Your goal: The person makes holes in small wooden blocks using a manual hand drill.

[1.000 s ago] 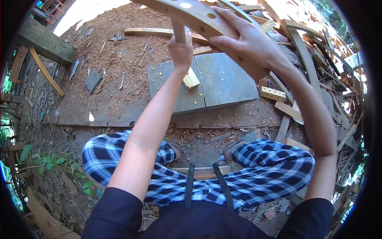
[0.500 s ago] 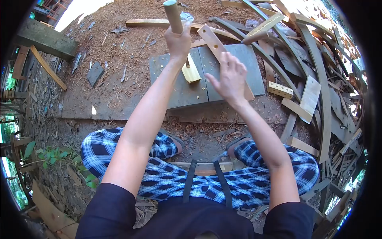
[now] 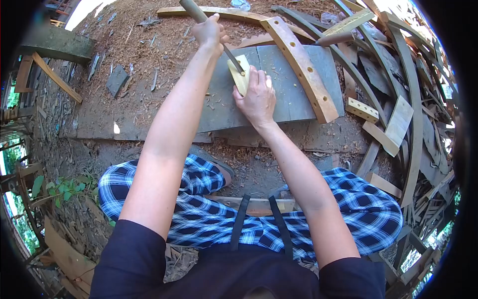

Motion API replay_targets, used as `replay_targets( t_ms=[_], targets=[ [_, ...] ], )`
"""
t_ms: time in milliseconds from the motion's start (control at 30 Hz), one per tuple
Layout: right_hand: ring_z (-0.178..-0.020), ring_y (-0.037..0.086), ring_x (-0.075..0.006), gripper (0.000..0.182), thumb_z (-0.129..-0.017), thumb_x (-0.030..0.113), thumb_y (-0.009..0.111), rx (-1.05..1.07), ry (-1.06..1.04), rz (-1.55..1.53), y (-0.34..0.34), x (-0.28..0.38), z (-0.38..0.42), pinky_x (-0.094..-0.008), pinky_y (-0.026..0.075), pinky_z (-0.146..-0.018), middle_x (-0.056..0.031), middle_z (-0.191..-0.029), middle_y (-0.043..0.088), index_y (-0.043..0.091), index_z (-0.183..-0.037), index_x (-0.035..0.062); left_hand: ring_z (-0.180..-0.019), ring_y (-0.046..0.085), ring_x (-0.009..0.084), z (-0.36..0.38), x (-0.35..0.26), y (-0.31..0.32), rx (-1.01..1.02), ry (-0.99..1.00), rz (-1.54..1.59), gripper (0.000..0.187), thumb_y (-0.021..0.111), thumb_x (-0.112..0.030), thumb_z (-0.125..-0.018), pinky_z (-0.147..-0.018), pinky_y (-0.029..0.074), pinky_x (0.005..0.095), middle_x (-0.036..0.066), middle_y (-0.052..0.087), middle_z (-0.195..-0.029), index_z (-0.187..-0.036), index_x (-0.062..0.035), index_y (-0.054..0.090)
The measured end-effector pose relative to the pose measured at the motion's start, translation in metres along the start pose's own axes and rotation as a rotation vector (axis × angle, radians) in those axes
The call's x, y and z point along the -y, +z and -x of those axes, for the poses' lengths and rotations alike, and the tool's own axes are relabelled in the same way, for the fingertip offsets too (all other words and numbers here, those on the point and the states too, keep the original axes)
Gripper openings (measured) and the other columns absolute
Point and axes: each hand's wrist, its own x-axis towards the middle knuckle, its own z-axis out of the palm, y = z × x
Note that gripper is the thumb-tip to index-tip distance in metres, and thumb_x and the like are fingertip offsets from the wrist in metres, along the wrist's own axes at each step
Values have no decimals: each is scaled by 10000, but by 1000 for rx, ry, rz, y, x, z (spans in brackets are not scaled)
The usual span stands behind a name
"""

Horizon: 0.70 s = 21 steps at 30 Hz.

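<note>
My left hand point(image 3: 208, 34) is closed around the round wooden handle point(image 3: 193, 10) of a chisel. The chisel's dark metal blade point(image 3: 230, 57) slants down into a hole in a small pale wooden block point(image 3: 241, 79). Gripping that block from its right side, my right hand point(image 3: 259, 97) has its thumb by the near end and its fingers along the edge. The block is tilted over a grey board point(image 3: 224, 112). To the right of my right hand lies a long curved wooden piece with several round holes point(image 3: 300, 62).
A small block with several holes point(image 3: 362, 110) lies beyond the board on the right. Long curved wooden strips point(image 3: 409, 99) and scraps are piled there. Wood shavings point(image 3: 149, 65) cover the ground behind. A concrete beam point(image 3: 59, 42) stands at the left.
The chisel has gone from nearly upright to slanting. My right hand has moved left from the holed curved piece and closed on the small block, which is now tilted. The curved piece has shifted right.
</note>
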Motion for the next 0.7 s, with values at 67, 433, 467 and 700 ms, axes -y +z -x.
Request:
replay_targets(
  t_ms=[67, 433, 467, 700],
  targets=[
    [-965, 570, -299, 639, -704, 265, 766, -11, 2, -5, 0, -1, -1, -423, 508, -804, -123, -1021, 540, 474, -1214, 15, -385, 267, 48, -10, 5, -1, -75, -62, 19, 260, 598, -63, -903, -361, 176, 245, -43, 334, -537, -788, -88, 366],
    [-997, 569, -323, 639, -726, 270, 748, 35, 46, -35, -1, -1, 0, -433, 506, -846, -140, -1064, 551, 469, -1248, 28, -399, 276, 58, -9, 1, -4, -89, -138, -21, 215, 578, -75, -913, -359, 192, 248, -33, 340, -565, -864, -90, 369],
    [-997, 569, -323, 639, -726, 270, 748, 25, 46, -37, -1, -1, 0, -433, 506, -846, -140, -1064, 551, 469, -1248, 28, -394, 278, 59, 0, -2, -3, -104, -53, 4, 219, 582, -78, -912, -357, 196, 251, -33, 339, -560, -861, -91, 369],
    [-1040, 566, -330, 615, -730, 247, 743, 97, 59, -31, -5, -2, -6, -430, 510, -887, -112, -1099, 558, 486, -1267, 95, -357, 245, 58, 78, -18, -11, -130, 284, 164, 288, 581, -152, -938, -344, 172, 262, -50, 302, -514, -753, -107, 365]
  ],
)
